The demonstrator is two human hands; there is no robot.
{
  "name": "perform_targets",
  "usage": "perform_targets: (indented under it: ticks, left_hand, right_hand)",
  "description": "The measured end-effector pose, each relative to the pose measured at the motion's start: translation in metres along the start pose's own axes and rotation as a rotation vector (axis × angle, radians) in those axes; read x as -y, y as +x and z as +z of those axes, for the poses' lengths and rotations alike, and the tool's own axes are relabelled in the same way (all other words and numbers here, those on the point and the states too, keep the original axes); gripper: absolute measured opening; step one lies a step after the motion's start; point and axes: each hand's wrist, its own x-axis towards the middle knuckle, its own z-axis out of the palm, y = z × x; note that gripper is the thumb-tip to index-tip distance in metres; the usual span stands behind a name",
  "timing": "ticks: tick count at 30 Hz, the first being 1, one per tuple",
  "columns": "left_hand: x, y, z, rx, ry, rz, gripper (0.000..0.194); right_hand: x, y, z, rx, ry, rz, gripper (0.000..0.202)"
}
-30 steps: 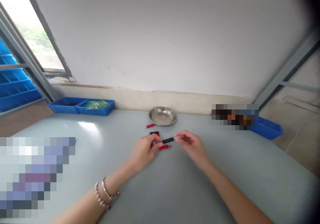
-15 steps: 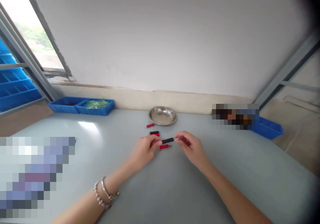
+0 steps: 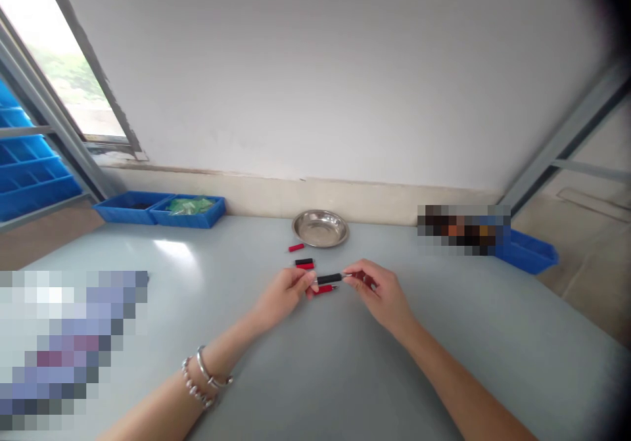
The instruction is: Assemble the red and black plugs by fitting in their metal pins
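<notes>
A black cylindrical piece with metal ends point(image 3: 329, 278) is held level between both hands over the table. The fingers of my left hand point(image 3: 290, 290) pinch its left end, and my right hand point(image 3: 377, 286) grips the thin metal tip at its right end. Just below it lies a red piece with a metal tip point(image 3: 324, 289), partly behind my left fingers. Beyond my left hand, a black piece point(image 3: 304, 261) rests against another red piece point(image 3: 305, 266). Farther back is a small red piece point(image 3: 296, 248), close to the metal bowl.
A round metal bowl point(image 3: 320, 229) stands near the wall. Two blue bins point(image 3: 190, 219) sit at the back left, one with green plastic inside. Another blue bin point(image 3: 527, 252) is at the right edge beside a blurred patch. Blurred material covers the left side.
My left hand has shifted slightly left, its fingers now at the very end of the black piece, showing more metal there. My right hand has barely moved.
</notes>
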Motion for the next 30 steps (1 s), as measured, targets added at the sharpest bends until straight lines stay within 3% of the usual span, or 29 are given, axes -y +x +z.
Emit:
perform_targets:
  ticks: [6, 14, 22, 30]
  left_hand:
    - [0.0, 0.001, 0.0, -0.024, 0.019, 0.012, 0.039]
    - [0.002, 0.002, 0.0, -0.085, 0.093, 0.015, 0.04]
    - [0.003, 0.0, -0.001, -0.119, 0.166, 0.049, 0.043]
    - [0.003, -0.001, -0.002, -0.145, 0.228, 0.05, 0.044]
  right_hand:
    - [-0.002, -0.001, 0.002, 0.031, -0.021, -0.022, 0.017]
    - [-0.011, -0.003, 0.005, 0.093, -0.178, -0.165, 0.018]
    - [-0.006, -0.003, 0.005, 0.109, -0.149, -0.092, 0.014]
    - [-0.005, -0.002, 0.004, 0.105, -0.145, -0.12, 0.013]
